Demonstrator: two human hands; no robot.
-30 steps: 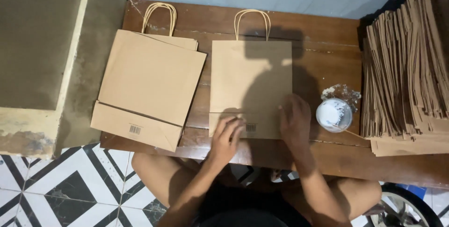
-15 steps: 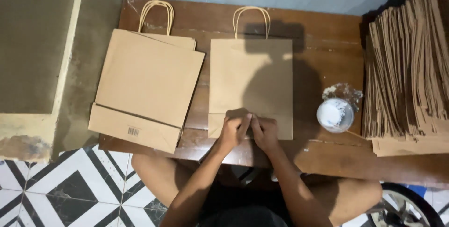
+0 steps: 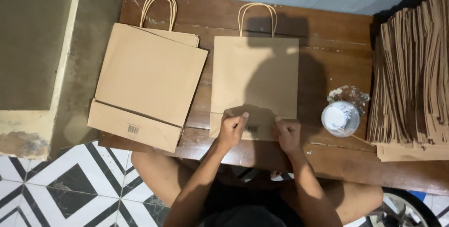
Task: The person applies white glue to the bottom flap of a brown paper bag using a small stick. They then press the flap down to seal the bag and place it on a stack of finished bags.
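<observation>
Both hands have slid apart since half a second back, when they met at the middle of the folded bottom flap; now the left hand (image 3: pixel 232 128) sits at the flap's left part and the right hand (image 3: pixel 287 133) at its right end, each pressed flat onto the brown paper bag (image 3: pixel 255 79), fingers curled down on the fold rather than closed around anything. That spread looks like pressing the flap (image 3: pixel 255 129) down along its width, so the crease lies flat against the bag's body. From the hands, the bag stretches away toward twelve o'clock, its twisted paper handle (image 3: pixel 257 17) at the far end, flat on the wooden counter (image 3: pixel 336 63). At nine o'clock lies a stack of finished bags (image 3: pixel 149 84), laid aside within easy reach. At three o'clock of the right hand stands a small white cup (image 3: pixel 340 118), apparently paste, and beyond it a tall pile of flat brown sheets (image 3: pixel 414 72).
</observation>
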